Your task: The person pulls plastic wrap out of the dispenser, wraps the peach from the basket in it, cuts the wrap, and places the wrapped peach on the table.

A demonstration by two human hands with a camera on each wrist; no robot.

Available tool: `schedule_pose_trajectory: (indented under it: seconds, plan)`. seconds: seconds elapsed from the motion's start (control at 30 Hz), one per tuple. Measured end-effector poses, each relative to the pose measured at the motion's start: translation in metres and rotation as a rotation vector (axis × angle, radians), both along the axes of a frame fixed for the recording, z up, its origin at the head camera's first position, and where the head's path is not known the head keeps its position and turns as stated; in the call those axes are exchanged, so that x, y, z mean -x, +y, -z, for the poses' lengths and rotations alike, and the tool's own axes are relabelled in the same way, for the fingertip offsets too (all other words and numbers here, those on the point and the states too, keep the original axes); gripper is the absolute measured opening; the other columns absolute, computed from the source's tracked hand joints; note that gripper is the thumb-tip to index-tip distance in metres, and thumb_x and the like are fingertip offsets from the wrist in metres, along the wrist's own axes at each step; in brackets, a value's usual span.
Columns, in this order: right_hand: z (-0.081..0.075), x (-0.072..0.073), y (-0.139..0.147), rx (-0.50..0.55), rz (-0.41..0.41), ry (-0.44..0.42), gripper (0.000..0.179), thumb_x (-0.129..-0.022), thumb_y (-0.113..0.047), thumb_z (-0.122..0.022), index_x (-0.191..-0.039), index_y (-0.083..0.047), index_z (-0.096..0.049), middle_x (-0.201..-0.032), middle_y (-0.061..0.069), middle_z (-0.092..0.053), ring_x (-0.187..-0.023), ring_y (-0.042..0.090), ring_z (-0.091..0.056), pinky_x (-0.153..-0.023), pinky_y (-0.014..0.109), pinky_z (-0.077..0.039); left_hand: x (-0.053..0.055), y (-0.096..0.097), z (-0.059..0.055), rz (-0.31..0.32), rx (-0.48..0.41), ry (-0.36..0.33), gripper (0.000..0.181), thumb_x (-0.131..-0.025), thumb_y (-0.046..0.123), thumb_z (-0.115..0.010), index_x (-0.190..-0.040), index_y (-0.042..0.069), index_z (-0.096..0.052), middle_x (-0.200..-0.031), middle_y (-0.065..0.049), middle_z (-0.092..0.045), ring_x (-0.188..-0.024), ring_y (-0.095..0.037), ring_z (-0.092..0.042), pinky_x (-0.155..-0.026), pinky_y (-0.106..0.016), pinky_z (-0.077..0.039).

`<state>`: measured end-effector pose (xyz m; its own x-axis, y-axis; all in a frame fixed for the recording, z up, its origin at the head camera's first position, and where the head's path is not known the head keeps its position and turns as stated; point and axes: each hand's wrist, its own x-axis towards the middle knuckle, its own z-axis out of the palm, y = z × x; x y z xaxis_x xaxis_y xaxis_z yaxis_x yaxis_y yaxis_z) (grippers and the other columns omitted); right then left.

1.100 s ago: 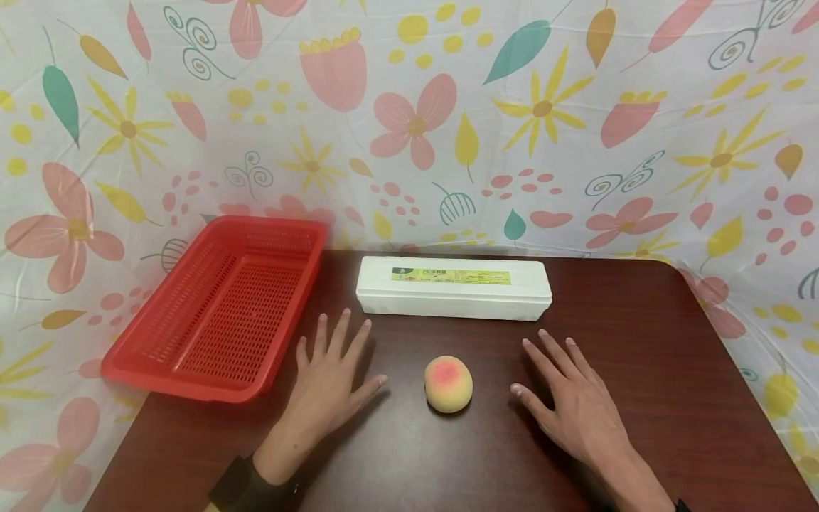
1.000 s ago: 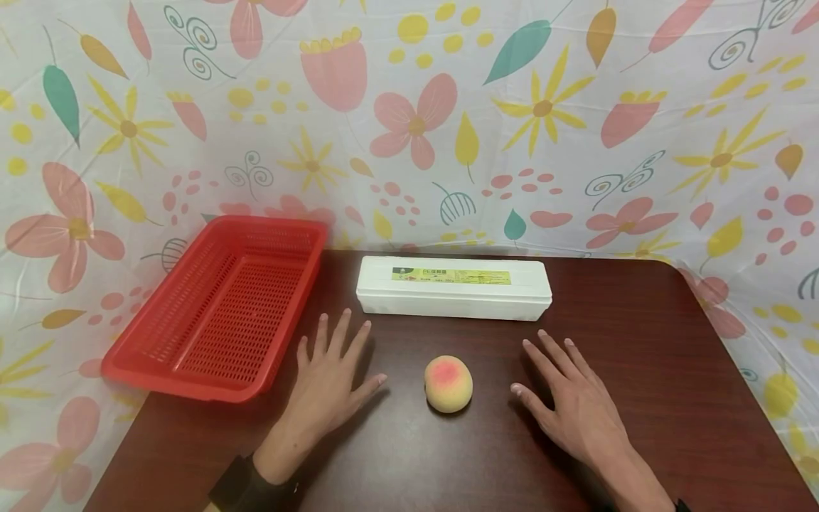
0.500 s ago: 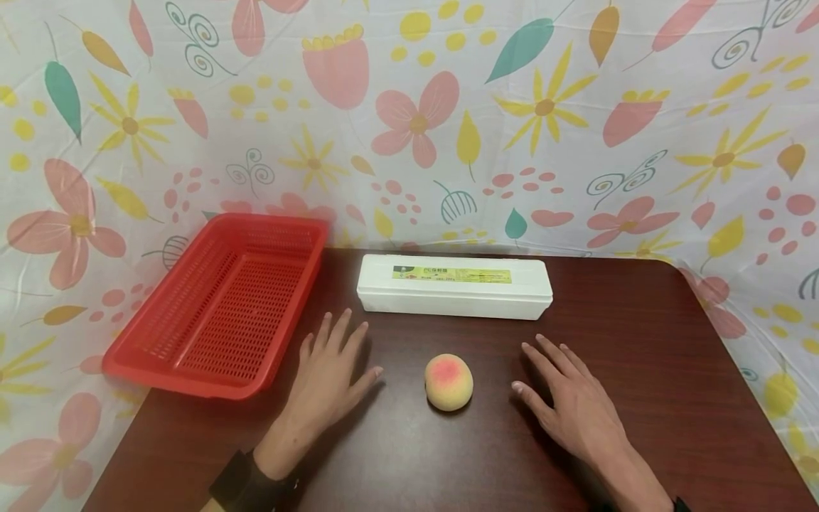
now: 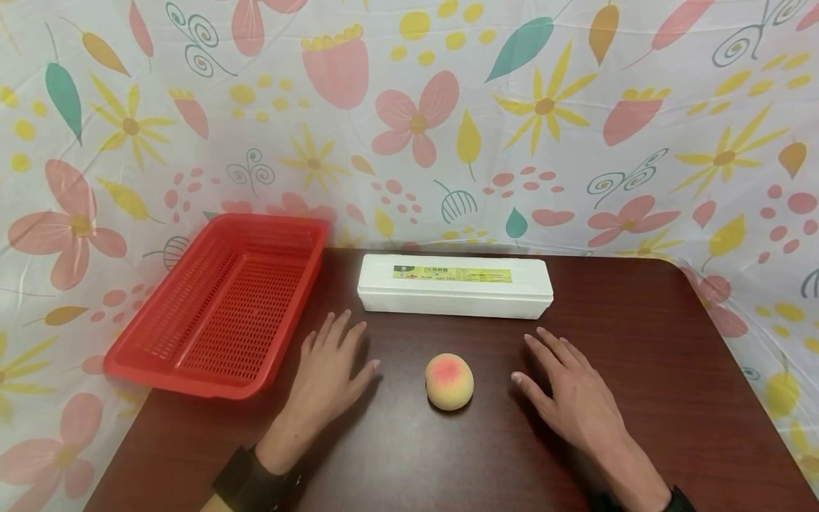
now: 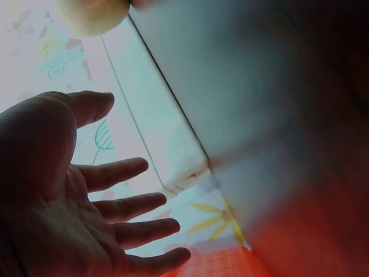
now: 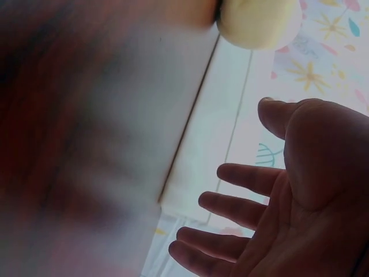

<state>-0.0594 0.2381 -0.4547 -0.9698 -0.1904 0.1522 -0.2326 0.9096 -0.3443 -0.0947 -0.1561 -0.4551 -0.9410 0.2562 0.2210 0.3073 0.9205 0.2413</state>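
A yellow peach point(image 4: 449, 382) with a red blush sits on the dark wooden table, between the two hands and touched by neither. My left hand point(image 4: 324, 377) is to its left, palm down, fingers spread and holding nothing. On the other side my right hand point(image 4: 576, 391) has its fingers extended, also holding nothing. In the left wrist view the left hand point(image 5: 86, 196) shows a bare palm, with part of the peach point(image 5: 95, 14) at the top. The right wrist view shows the right hand point(image 6: 288, 196) with a bare palm and the peach point(image 6: 259, 23) above it.
Behind the peach lies a long white box point(image 4: 454, 297) with a yellow-green label. A red perforated plastic basket point(image 4: 281, 341) stands at the left, close to the left hand. The table point(image 4: 397, 462) meets a flower-patterned cloth point(image 4: 544, 185) at the back.
The left hand's thumb and fingers have drawn slightly inward. My right hand's fingers have shifted a little and its thumb has risen slightly. The peach, box and basket stay in place.
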Motion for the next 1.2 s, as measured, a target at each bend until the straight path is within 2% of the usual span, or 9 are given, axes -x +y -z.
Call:
schedule_pose_trajectory:
  seconds: [0.2, 0.47, 0.83, 1.2]
  plan:
    - [-0.003, 0.003, 0.003, 0.011, 0.011, -0.010, 0.073, -0.102, -0.053, -0.065, -0.157, -0.007, -0.049, -0.163, 0.020, -0.043, -0.145, 0.051, -0.040, -0.110, 0.070, -0.038, 0.002, -0.002, -0.002, 0.008, -0.063, 0.038, 0.070, -0.093, 0.043, -0.079, -0.150, 0.008, -0.057, -0.160, -0.020, -0.049, -0.149, -0.044, -0.043, -0.113, -0.069, -0.041]
    - [-0.007, 0.007, 0.008, 0.023, 0.032, 0.021, 0.076, -0.102, -0.053, -0.066, -0.156, -0.003, -0.049, -0.161, 0.023, -0.044, -0.144, 0.049, -0.043, -0.107, 0.070, -0.041, 0.008, -0.005, -0.002, -0.013, -0.099, 0.051, 0.067, -0.092, 0.040, -0.080, -0.146, 0.005, -0.059, -0.156, -0.023, -0.052, -0.147, -0.045, -0.046, -0.113, -0.066, -0.043]
    - [-0.007, 0.011, 0.012, 0.048, 0.072, 0.003, 0.079, -0.102, -0.053, -0.066, -0.157, 0.000, -0.046, -0.161, 0.027, -0.043, -0.142, 0.051, -0.044, -0.108, 0.071, -0.040, 0.018, -0.005, 0.000, -0.016, -0.127, 0.069, 0.065, -0.093, 0.037, -0.079, -0.144, 0.003, -0.060, -0.152, -0.024, -0.055, -0.142, -0.043, -0.052, -0.110, -0.063, -0.047]
    - [-0.009, 0.019, 0.010, 0.048, 0.102, -0.036, 0.082, -0.103, -0.057, -0.061, -0.158, 0.000, -0.043, -0.163, 0.027, -0.040, -0.142, 0.052, -0.043, -0.108, 0.072, -0.039, 0.021, -0.006, -0.001, -0.035, -0.164, 0.026, 0.067, -0.093, 0.036, -0.079, -0.147, 0.002, -0.058, -0.152, -0.023, -0.055, -0.133, -0.041, -0.059, -0.108, -0.059, -0.051]
